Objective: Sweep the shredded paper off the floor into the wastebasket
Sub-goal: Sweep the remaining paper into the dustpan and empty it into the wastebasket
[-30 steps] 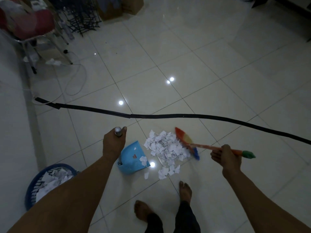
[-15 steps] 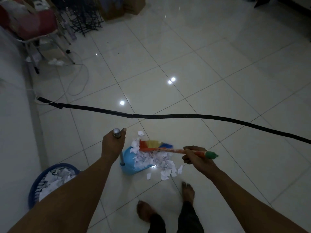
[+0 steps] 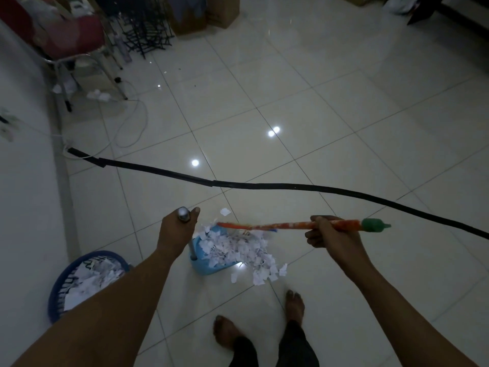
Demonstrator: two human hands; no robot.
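My left hand (image 3: 176, 229) grips the silver top of an upright metal handle (image 3: 183, 214) that runs down to a light blue dustpan (image 3: 209, 268) on the tiled floor. White shredded paper (image 3: 235, 249) is heaped in and just right of the pan, with a few loose bits at its lower right (image 3: 264, 277). My right hand (image 3: 324, 234) grips the orange handle of a small broom (image 3: 280, 224) with a green end cap; its head lies over the pile. A blue wastebasket (image 3: 59, 287), holding shredded paper, stands at the lower left, partly hidden by my left forearm.
A long black cable strip (image 3: 264, 185) crosses the floor just beyond the pile. A white cord (image 3: 137, 123) loops near the left wall. A red chair (image 3: 76, 38), black racks and cardboard boxes (image 3: 209, 11) stand at the back. My bare feet (image 3: 293, 303) are just below the pile.
My right hand swept the broom leftward, pushing the paper pile from the floor right of the dustpan into and against it. My left hand kept hold of the dustpan handle.
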